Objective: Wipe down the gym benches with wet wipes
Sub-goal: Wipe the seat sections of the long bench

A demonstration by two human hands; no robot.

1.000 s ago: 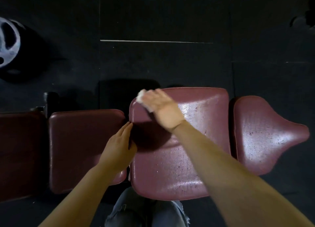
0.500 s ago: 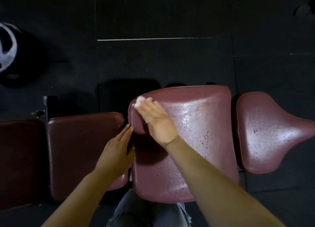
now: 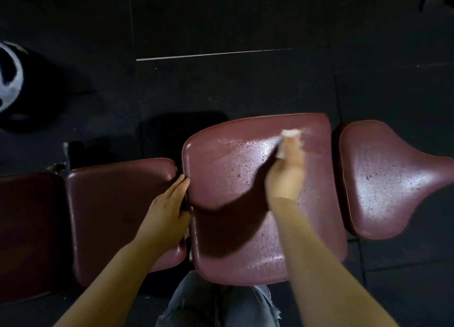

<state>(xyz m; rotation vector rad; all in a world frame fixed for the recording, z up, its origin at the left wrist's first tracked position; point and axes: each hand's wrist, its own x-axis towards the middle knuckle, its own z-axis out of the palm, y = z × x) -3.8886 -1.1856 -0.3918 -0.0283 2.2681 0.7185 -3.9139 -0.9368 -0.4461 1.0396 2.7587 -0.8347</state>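
The maroon bench lies across the view in padded sections. My right hand (image 3: 286, 176) lies flat on the far right part of the middle pad (image 3: 228, 179), pressing a white wet wipe (image 3: 290, 133) that shows past the fingertips; the hand is motion-blurred. The pad's surface shines wet around it. My left hand (image 3: 167, 211) rests with straight fingers on the right edge of the left pad (image 3: 110, 203), its thumb down in the gap between the two pads.
A tapered seat pad (image 3: 383, 179) sits to the right and another dark pad (image 3: 24, 228) at the far left. A weight plate (image 3: 9, 80) lies on the black rubber floor at upper left. My jeans-clad legs (image 3: 216, 304) stand against the bench's near side.
My right hand has swept the wipe from the middle pad's far left corner across to its far right part. My left hand has stayed at the gap.
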